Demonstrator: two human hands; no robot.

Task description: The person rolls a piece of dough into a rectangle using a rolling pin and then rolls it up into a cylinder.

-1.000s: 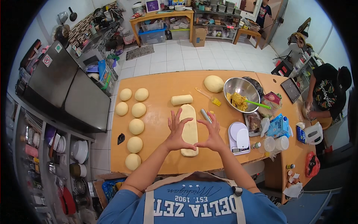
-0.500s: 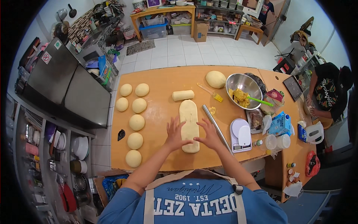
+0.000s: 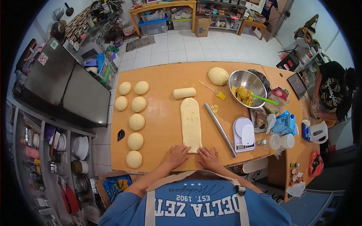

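Observation:
A long flattened strip of pale dough [image 3: 191, 120] lies lengthwise before me, with small slits in its upper half. Its near end is drawn into a straight edge with two corners. My left hand [image 3: 178, 156] grips the left corner, fingers closed at the dough. At the right corner, my right hand [image 3: 209, 157] has hold of the dough in the same way. The undersides of both hands are hidden. Just beyond the strip's far end sits a rolled dough log [image 3: 184, 93]. A metal rod [image 3: 220, 130] rests diagonally to the right of the strip.
Several dough balls [image 3: 136, 122] line the left side of the table. A larger dough mound [image 3: 218, 76], pastry brush [image 3: 217, 92] and steel bowl [image 3: 236, 81] with yellow filling are at far right. A white scale [image 3: 244, 132] stands nearer. Another person [image 3: 332, 90] works at right.
Both hands have come down from over the strip's middle toward me and taken hold of its near corners. The near end has gone from rounded to squared.

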